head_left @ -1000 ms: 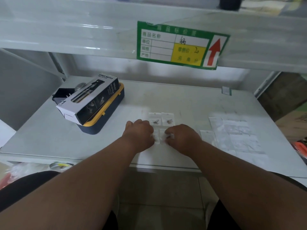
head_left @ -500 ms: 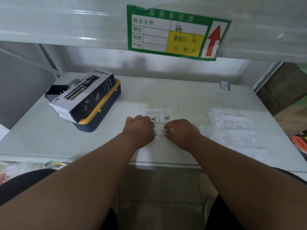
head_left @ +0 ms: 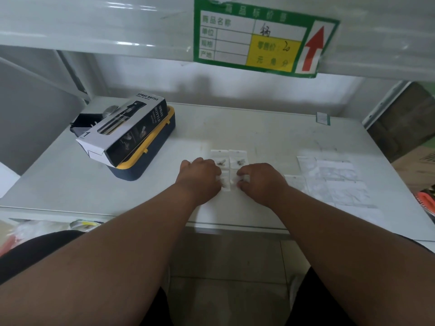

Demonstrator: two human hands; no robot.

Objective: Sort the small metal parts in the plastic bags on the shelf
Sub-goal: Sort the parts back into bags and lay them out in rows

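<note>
Both hands low on shelf (head_left: 259,128), near edge. Left hand (head_left: 200,176) and right hand (head_left: 260,180) each pinch small bag, fingers curled. Two placed bags (head_left: 229,158) just beyond fingertips, side by side; loose pile (head_left: 334,180) right, nearer right hand.

The shelf (head_left: 259,128) offers open surface across its rear and centre, between the spray bottle box (head_left: 124,128) at the left and the pile of empty plastic bags (head_left: 334,180) at the right. The box lies on a blue and yellow case (head_left: 153,158), blocking the left rear corner. Overhead, the upper shelf (head_left: 94,22) with its hanging price label (head_left: 263,36) limits vertical clearance. Two small bags (head_left: 229,158) lie just beyond both hands. A small tag (head_left: 323,118) stands near the right rear edge.
</note>
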